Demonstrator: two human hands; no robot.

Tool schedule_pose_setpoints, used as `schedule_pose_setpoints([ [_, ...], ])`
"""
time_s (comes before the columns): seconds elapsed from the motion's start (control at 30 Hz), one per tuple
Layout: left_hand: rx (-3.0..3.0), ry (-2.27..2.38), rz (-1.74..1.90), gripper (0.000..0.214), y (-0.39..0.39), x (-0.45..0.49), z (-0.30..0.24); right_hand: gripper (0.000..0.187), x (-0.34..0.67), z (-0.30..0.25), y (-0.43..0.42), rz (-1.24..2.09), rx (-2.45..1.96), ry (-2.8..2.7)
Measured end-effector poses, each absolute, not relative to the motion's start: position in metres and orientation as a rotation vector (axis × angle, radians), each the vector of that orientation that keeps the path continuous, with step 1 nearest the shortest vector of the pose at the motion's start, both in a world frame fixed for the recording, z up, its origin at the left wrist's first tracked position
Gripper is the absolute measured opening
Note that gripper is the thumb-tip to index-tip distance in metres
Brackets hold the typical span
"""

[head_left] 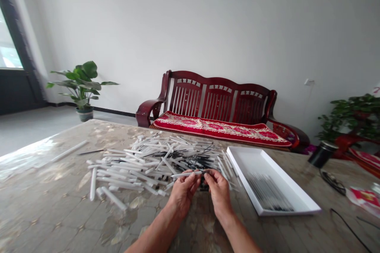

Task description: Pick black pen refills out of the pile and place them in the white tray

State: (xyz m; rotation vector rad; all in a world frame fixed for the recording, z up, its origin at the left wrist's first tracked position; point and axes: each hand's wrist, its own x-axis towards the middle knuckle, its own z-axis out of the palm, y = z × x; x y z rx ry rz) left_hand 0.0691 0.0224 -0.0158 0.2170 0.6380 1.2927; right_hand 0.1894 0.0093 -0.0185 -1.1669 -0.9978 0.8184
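Note:
Between my two hands lies a slim pale pen (pixel 184 174), level above the table. My left hand (pixel 184 190) is closed, pinching its pale barrel between thumb and fingers. My right hand (pixel 217 188) is closed too, with thumb and fingertips at the dark right end of the pen; I cannot tell whether that end is a separate part. Just beyond the hands spreads a loose heap of white pen barrels (pixel 124 174). Thin black pieces (pixel 197 161), their kind unclear, lie among them on the right side of the heap.
To the right, a white box tray (pixel 297 195) holds a row of finished-looking pens (pixel 268 191). Farther right stand a black cylinder (pixel 323 154) and a dark cable (pixel 332 182). A single white tube (pixel 69 150) lies far left. Behind the table (pixel 59 213) is a wooden bench (pixel 218 99).

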Motion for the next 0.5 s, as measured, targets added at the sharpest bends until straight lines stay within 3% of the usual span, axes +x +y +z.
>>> schedule_pose_setpoints([
  [0.5, 0.324, 0.613, 1.274, 0.025, 0.0214, 0.0709, -0.0216, 0.031, 0.1915, -0.0229, 0.0103, 0.755, -1.190, -1.065],
])
